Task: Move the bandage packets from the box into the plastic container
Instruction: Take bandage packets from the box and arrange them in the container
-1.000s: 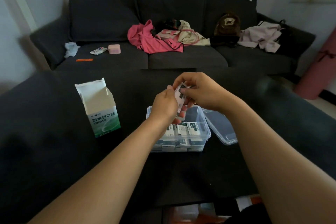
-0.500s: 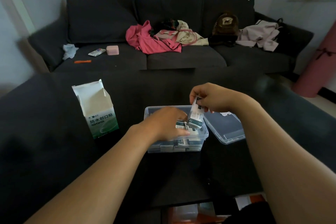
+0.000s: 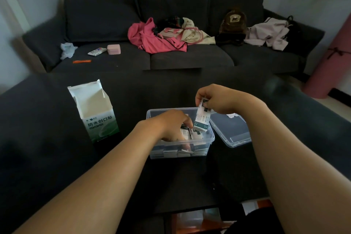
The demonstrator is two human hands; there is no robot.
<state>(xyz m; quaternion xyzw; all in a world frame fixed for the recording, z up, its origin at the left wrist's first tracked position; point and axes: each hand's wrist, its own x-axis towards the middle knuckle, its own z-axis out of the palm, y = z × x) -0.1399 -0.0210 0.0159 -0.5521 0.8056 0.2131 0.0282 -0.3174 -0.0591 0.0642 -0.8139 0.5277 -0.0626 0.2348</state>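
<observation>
The hands have separated: the left hand [image 3: 173,126] now presses packets down inside the plastic container [image 3: 208,145], while the right hand [image 3: 218,100] pinches a bandage stack [image 3: 202,118] above it, ready to drop.

Ahead of you, the dark grey fabric sofa [image 3: 106,15] carries a crumpled pink garment [image 3: 152,38], a brown backpack [image 3: 234,21] and a small pink box [image 3: 113,49].

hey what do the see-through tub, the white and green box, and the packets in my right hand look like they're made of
The tub looks like clear, glossy hard plastic: the packets inside show through its walls. The box looks like matte printed cardboard, with stiff flaps folded open on top. The packets in the right hand look like thin printed paper or foil wrappers; which one is hard to tell.
</observation>
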